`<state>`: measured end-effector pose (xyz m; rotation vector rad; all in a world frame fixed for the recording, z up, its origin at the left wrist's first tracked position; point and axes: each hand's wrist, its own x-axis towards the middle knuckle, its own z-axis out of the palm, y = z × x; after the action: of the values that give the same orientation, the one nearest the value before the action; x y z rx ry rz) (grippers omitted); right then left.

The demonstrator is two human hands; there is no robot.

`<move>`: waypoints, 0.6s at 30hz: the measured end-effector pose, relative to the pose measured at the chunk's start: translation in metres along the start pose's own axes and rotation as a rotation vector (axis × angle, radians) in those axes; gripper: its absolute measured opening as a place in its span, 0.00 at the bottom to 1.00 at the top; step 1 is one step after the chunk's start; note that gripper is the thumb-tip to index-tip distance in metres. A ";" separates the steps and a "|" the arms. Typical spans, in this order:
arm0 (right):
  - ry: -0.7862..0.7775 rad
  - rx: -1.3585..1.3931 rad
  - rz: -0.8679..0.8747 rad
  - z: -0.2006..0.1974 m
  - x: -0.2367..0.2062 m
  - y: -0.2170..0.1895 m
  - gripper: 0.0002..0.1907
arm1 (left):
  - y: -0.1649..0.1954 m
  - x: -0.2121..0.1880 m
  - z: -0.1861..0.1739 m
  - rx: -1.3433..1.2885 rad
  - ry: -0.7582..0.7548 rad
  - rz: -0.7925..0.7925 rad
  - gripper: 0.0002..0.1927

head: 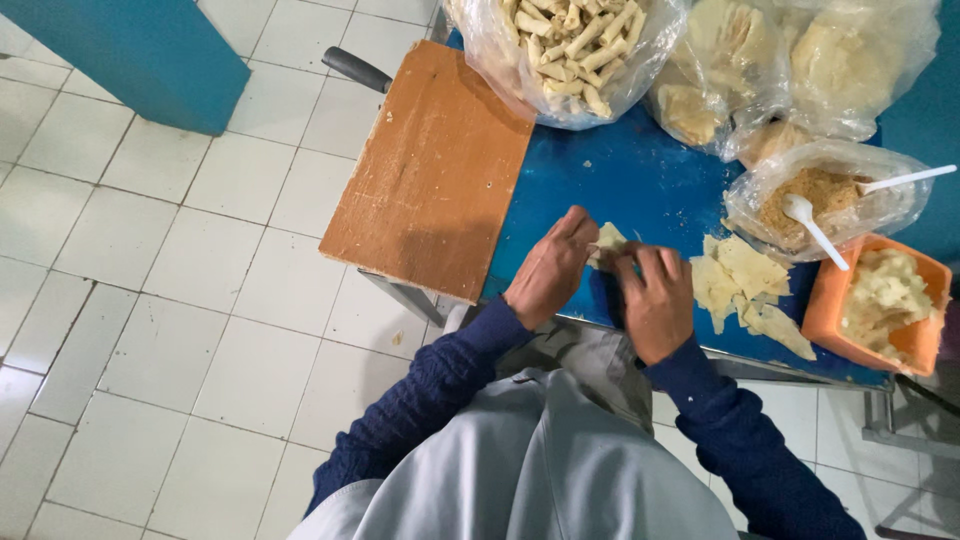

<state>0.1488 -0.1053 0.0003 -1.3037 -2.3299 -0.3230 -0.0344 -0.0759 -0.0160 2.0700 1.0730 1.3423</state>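
Observation:
My left hand [548, 270] and my right hand [655, 298] meet over the blue table [640, 180], both pinching a pale thin dough wrapper [607, 240] that lies between the fingertips. The wrapper looks partly folded; what lies inside it is hidden by my fingers. Just right of my right hand lies a small pile of flat pale wrappers [745, 285]. I wear dark blue sleeves and a light grey apron.
A brown wooden board [430, 170] covers the table's left end. At the back sits a clear bag of rolled pale sticks [570, 45] and more bags of wrappers [800, 60]. A bag of brown crumbs [825, 195] holds a white spoon [815, 225]. An orange tub of mash [880, 300] stands right.

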 end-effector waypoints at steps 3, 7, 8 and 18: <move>-0.005 -0.076 0.030 0.002 -0.003 -0.002 0.18 | 0.009 -0.008 -0.001 0.038 0.048 -0.057 0.11; -0.018 -0.194 0.056 0.010 0.004 0.001 0.24 | 0.016 -0.006 -0.002 0.068 0.008 -0.119 0.14; 0.001 -0.189 0.049 0.012 0.008 0.004 0.23 | 0.017 -0.006 -0.003 0.084 -0.002 -0.113 0.15; -0.064 0.375 0.059 0.012 0.035 0.035 0.26 | 0.010 -0.006 0.000 0.034 0.029 -0.084 0.15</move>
<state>0.1591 -0.0562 0.0067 -1.2046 -2.2577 0.1713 -0.0322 -0.0873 -0.0120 2.0125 1.1893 1.3250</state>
